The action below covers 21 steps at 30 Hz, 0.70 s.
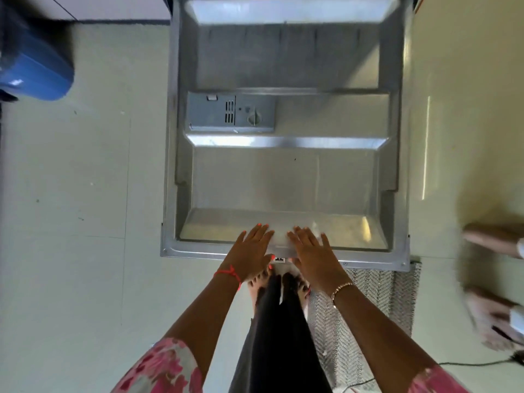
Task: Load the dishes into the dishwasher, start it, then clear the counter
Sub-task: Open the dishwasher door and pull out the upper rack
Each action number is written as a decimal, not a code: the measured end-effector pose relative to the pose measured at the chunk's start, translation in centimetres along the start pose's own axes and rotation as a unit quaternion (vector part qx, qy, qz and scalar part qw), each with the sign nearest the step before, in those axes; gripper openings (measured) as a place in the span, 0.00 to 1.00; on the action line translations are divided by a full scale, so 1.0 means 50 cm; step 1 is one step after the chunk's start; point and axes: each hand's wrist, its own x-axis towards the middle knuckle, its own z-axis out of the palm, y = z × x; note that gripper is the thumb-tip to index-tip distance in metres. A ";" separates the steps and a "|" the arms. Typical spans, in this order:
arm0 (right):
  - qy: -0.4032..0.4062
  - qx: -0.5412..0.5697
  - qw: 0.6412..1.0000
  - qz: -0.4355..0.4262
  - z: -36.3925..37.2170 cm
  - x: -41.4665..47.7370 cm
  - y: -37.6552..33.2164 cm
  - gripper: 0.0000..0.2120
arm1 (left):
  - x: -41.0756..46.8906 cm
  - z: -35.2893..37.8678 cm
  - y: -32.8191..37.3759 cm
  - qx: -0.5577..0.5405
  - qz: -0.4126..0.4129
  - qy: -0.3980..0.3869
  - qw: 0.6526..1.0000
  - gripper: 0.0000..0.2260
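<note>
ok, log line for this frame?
left hand: flat on door near edge | right hand: flat on same edge | door: fully open, lying level

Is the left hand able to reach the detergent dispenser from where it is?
Probably yes: the left hand rests on the near edge of the dishwasher door, with nothing between it and the detergent dispenser.

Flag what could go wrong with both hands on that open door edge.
1. Left hand and right hand lie flat on the front lip of the dishwasher door; fingers could get pinched if it swings.
2. Bare toes sit just below that lip and could be struck.
3. Another person's feet and a floor cable nearby: trip hazards.
</note>
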 end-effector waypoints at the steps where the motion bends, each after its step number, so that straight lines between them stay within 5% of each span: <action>1: -0.034 0.011 0.999 0.008 -0.047 -0.006 -0.008 0.28 | -0.014 -0.042 0.015 -0.033 -0.011 0.008 0.999 0.24; 7: -0.015 0.052 0.998 0.013 -0.333 -0.026 -0.036 0.26 | -0.073 -0.293 0.076 -0.195 -0.054 0.087 0.976 0.14; 15: 0.116 0.247 0.958 0.086 -0.729 0.028 -0.012 0.19 | -0.077 -0.653 0.106 -0.432 -0.034 0.207 0.877 0.05; 21: 0.166 0.347 0.918 0.093 -0.832 0.181 0.053 0.24 | 0.051 -0.830 0.046 -0.438 -0.019 0.221 0.871 0.04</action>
